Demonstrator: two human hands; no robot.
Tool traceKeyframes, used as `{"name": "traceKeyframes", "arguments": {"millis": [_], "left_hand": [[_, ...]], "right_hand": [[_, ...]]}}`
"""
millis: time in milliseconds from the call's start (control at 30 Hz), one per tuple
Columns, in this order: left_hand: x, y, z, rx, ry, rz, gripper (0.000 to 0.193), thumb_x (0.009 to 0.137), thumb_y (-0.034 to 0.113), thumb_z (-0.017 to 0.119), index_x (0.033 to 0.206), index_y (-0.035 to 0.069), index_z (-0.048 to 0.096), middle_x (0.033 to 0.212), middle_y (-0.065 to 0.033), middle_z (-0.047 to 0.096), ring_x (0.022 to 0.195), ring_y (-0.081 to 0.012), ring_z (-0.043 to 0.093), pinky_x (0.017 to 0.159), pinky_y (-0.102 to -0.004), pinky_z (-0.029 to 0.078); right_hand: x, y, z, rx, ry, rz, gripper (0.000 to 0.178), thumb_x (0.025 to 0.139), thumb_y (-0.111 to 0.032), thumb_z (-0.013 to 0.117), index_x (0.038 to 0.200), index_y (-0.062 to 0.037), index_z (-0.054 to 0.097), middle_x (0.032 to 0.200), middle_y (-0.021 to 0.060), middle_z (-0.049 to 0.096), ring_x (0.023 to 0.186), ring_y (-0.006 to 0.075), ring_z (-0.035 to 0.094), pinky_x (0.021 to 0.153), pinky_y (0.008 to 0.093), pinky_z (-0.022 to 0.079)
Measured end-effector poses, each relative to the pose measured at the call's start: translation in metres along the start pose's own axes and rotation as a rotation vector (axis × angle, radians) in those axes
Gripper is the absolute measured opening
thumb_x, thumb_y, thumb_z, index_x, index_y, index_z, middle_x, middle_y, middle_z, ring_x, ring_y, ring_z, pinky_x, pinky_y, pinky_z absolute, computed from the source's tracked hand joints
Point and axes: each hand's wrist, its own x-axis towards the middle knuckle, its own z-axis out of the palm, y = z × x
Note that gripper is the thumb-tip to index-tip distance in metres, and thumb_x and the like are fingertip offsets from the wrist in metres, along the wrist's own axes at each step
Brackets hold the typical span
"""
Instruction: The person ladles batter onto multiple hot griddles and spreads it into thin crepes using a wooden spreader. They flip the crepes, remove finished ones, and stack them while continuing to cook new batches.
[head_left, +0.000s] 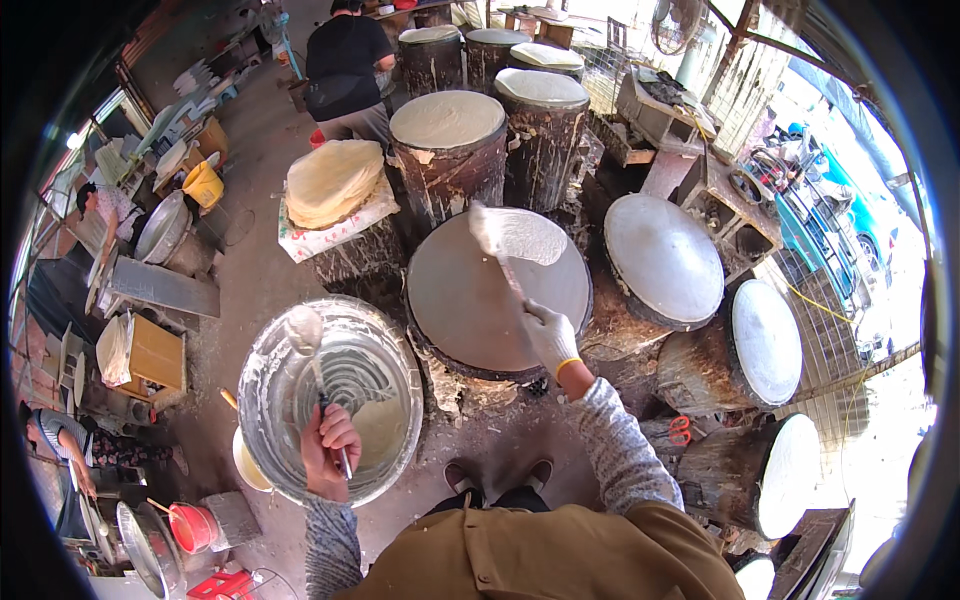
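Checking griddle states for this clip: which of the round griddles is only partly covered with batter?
The dark round griddle straight ahead, under the gloved right hand and its spreader. Only its far edge carries a white patch; the other griddles are white all over.

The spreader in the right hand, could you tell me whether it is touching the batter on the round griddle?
Touching. The head view shows the spreader, held by the gloved right hand, with its tip resting in the white batter on the griddle.
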Motion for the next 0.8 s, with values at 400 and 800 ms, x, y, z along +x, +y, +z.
{"name": "traceKeyframes", "arguments": {"millis": [400, 800], "left_hand": [[-0.006, -0.020, -0.017, 0.000, 0.049, 0.023, 0.023, 0.102, 0.029, 0.048, 0.093, 0.008, 0.046, 0.065, 0.0042, 0.041, 0.051, -0.0069, 0.040, 0.052, -0.0238, 0.037], [-0.016, -0.056, -0.022, -0.001, 0.062, 0.139, 0.023, 0.103, 0.027, 0.045, 0.092, 0.007, 0.045, 0.066, 0.0033, 0.041, 0.051, -0.0072, 0.041, 0.052, -0.0236, 0.037]], "right_hand": [[0.023, 0.001, -0.021, -0.029, -0.204, 0.033, 0.034, 0.090, -0.020, 0.062, 0.120, -0.0045, 0.067, 0.103, 0.0107, 0.074, 0.090, 0.0148, 0.068, 0.081, 0.0263, 0.051], [0.045, -0.007, -0.057, -0.021, -0.405, 0.051, 0.036, 0.089, -0.026, 0.066, 0.117, -0.0034, 0.068, 0.101, 0.0095, 0.074, 0.080, 0.0136, 0.067, 0.074, 0.0262, 0.052]]}}
